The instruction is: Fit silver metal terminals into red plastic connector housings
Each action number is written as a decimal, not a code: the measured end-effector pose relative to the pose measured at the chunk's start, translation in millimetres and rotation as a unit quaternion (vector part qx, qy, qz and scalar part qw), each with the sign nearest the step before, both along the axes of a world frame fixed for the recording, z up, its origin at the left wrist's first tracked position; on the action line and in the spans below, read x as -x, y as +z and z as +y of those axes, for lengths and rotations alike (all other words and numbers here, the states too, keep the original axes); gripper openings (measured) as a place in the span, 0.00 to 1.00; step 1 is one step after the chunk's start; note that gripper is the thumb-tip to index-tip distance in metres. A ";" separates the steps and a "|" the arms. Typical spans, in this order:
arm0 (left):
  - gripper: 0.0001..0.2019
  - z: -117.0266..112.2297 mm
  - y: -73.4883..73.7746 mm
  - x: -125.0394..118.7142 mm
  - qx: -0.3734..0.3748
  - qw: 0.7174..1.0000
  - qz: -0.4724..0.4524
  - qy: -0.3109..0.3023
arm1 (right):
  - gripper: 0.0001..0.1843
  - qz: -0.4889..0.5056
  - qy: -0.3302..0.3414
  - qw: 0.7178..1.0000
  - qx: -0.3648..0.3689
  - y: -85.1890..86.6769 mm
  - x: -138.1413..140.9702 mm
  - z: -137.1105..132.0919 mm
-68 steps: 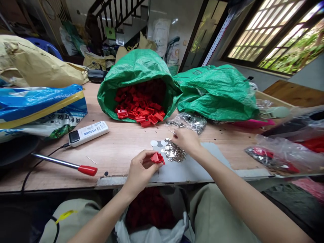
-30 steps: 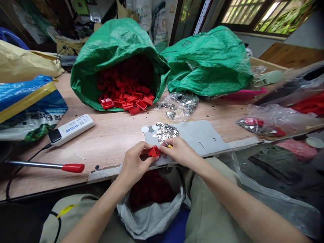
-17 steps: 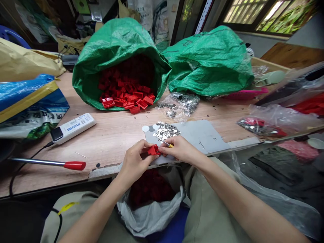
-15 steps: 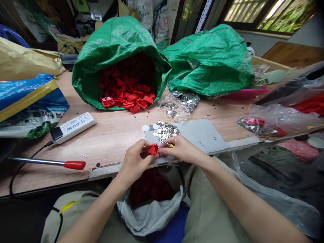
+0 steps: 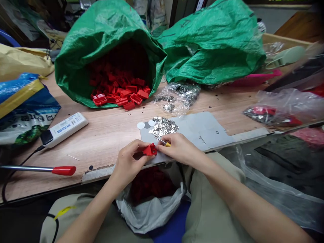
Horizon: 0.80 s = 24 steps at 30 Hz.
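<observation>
Our left hand (image 5: 128, 159) pinches a red part (image 5: 150, 149) at the near edge of the counter (image 5: 106, 135); our right hand (image 5: 179, 147), curled round a tool (image 5: 167, 144), is just beside it, near metal pieces (image 5: 165, 127).

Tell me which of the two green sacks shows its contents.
The picture's left green sack: its mouth gapes toward the camera, baring red plastic parts; the picture's right green sack shows no contents.
</observation>
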State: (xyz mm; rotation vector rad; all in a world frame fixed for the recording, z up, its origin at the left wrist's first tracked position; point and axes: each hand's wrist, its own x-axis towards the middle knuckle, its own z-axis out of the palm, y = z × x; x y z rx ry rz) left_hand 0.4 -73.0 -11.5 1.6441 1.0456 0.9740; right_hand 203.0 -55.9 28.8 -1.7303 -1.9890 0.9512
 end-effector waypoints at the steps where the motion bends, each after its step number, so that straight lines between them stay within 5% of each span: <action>1: 0.08 -0.4 -0.1 0.0 -0.005 1.000 0.003 0.002 | 0.09 -0.002 -0.003 1.000 -0.003 0.0 2.2 0.2; 24: 0.08 -0.5 0.2 -1.0 -0.049 0.999 0.008 0.006 | 0.05 -0.022 -0.034 0.998 0.051 3.3 12.2 -0.1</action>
